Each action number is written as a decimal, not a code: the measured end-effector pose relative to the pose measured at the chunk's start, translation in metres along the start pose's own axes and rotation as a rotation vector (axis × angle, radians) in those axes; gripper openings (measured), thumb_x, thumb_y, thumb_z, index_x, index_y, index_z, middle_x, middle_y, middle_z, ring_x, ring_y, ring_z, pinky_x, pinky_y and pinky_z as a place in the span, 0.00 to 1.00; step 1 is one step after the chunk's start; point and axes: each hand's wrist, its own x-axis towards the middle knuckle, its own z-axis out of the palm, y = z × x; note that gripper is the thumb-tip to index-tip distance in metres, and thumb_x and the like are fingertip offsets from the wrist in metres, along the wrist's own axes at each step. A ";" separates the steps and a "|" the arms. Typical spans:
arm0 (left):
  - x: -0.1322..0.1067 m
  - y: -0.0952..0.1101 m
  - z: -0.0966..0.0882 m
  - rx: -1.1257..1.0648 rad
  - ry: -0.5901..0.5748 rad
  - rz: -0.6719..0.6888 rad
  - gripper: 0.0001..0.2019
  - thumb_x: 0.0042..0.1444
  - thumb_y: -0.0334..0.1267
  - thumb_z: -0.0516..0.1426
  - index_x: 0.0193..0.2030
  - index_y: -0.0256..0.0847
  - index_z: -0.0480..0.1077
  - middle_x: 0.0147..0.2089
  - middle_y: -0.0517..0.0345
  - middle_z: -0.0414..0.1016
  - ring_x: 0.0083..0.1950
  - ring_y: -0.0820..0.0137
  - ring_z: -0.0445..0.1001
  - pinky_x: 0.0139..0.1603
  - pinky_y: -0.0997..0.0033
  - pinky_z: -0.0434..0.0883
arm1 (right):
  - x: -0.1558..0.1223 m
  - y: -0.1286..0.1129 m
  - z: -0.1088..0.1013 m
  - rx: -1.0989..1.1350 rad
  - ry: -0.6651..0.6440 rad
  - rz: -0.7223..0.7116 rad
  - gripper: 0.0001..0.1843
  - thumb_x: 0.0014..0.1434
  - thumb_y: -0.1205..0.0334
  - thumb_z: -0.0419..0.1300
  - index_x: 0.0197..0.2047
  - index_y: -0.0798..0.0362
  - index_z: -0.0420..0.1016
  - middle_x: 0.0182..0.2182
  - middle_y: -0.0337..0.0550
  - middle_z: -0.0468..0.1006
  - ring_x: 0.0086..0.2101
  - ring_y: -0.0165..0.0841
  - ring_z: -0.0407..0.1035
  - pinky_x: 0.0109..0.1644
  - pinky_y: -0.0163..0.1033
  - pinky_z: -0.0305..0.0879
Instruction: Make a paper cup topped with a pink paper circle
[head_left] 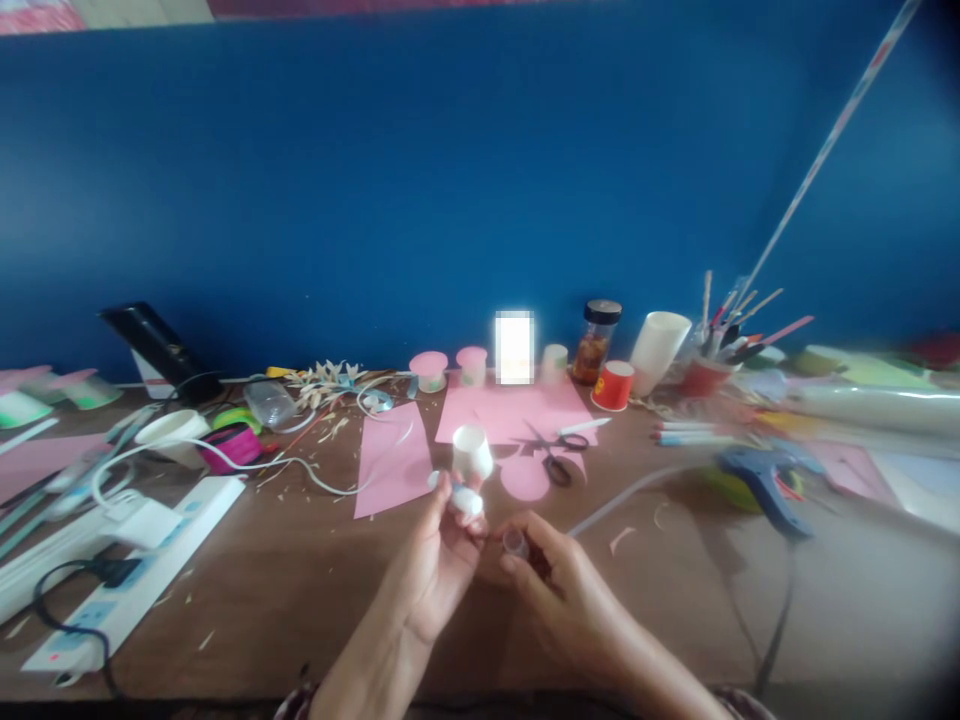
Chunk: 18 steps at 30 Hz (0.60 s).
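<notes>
My left hand (442, 570), palm up, has its fingers closed around a small white bottle-like object (466, 499), partly covered by the fingers. Between the thumb and fingers of my right hand (559, 565) is a small clear cap (515, 542), its round opening facing up. The two hands are close together but apart, over the brown table. Just beyond my left hand stands a white paper cup (471, 452). Black-handled scissors (556, 468) lie to its right, beside a pink paper circle (525, 477). A pink paper sheet (391, 460) lies to the left.
A white power strip (150, 580) and cables lie at left. At right is a blue glue gun (769, 480). Along the blue wall stand pink-topped cups (428, 370), a dark-lidded jar (598, 340), a red cup (613, 385) and a brush holder (709, 375).
</notes>
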 end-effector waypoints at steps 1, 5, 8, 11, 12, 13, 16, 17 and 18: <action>0.000 0.000 -0.001 0.015 0.014 0.006 0.07 0.64 0.33 0.52 0.36 0.35 0.68 0.37 0.51 0.74 0.23 0.80 0.61 0.24 0.78 0.67 | 0.001 0.000 0.000 -0.007 0.006 -0.002 0.03 0.62 0.66 0.56 0.38 0.53 0.70 0.29 0.35 0.71 0.29 0.29 0.62 0.32 0.32 0.58; -0.001 0.000 -0.003 0.034 0.036 0.014 0.06 0.64 0.33 0.53 0.36 0.36 0.68 0.39 0.50 0.75 0.23 0.80 0.62 0.24 0.78 0.68 | 0.003 0.002 -0.001 -0.080 0.033 -0.023 0.08 0.58 0.70 0.58 0.40 0.52 0.75 0.32 0.37 0.75 0.32 0.31 0.66 0.35 0.34 0.60; 0.000 0.000 -0.004 0.035 0.037 0.010 0.04 0.62 0.33 0.55 0.36 0.36 0.68 0.40 0.50 0.76 0.23 0.80 0.63 0.24 0.78 0.69 | 0.004 0.005 0.001 -0.080 0.038 -0.004 0.15 0.57 0.71 0.58 0.47 0.50 0.75 0.35 0.39 0.77 0.32 0.31 0.67 0.36 0.35 0.62; 0.001 -0.001 -0.003 0.036 0.047 0.015 0.03 0.62 0.32 0.56 0.36 0.36 0.69 0.41 0.50 0.76 0.23 0.81 0.64 0.25 0.78 0.70 | 0.005 0.008 0.002 -0.015 0.028 0.027 0.20 0.56 0.70 0.58 0.53 0.50 0.70 0.33 0.38 0.77 0.30 0.31 0.68 0.34 0.35 0.63; 0.001 -0.001 -0.003 0.038 0.052 0.018 0.03 0.62 0.32 0.56 0.36 0.36 0.69 0.41 0.50 0.76 0.23 0.81 0.64 0.25 0.78 0.71 | 0.005 0.009 0.003 -0.006 0.022 0.027 0.21 0.57 0.69 0.58 0.54 0.50 0.69 0.33 0.38 0.77 0.30 0.31 0.68 0.34 0.34 0.63; 0.000 -0.001 -0.003 0.041 0.058 0.019 0.04 0.62 0.32 0.55 0.36 0.36 0.68 0.41 0.50 0.76 0.23 0.81 0.64 0.25 0.77 0.71 | 0.005 0.009 0.003 -0.007 0.019 0.022 0.22 0.57 0.69 0.57 0.55 0.50 0.68 0.32 0.37 0.77 0.29 0.31 0.68 0.34 0.34 0.63; 0.001 -0.002 -0.002 0.056 0.082 0.023 0.04 0.63 0.32 0.55 0.36 0.36 0.68 0.41 0.51 0.75 0.24 0.80 0.65 0.26 0.77 0.71 | 0.005 0.011 0.004 -0.035 0.033 0.000 0.24 0.56 0.69 0.58 0.57 0.50 0.66 0.32 0.37 0.76 0.29 0.30 0.67 0.33 0.34 0.63; 0.001 -0.002 -0.003 0.061 0.091 0.027 0.04 0.63 0.32 0.55 0.36 0.36 0.68 0.38 0.52 0.75 0.24 0.80 0.66 0.25 0.78 0.71 | 0.005 0.012 0.004 -0.044 0.044 0.001 0.22 0.56 0.69 0.58 0.55 0.51 0.67 0.32 0.37 0.76 0.29 0.30 0.67 0.33 0.34 0.63; 0.002 -0.002 -0.004 0.063 0.099 0.033 0.04 0.63 0.32 0.55 0.36 0.36 0.69 0.35 0.54 0.73 0.23 0.80 0.66 0.24 0.78 0.70 | 0.005 0.012 0.004 -0.056 0.054 0.004 0.18 0.56 0.69 0.57 0.51 0.52 0.69 0.31 0.37 0.76 0.28 0.30 0.67 0.33 0.34 0.63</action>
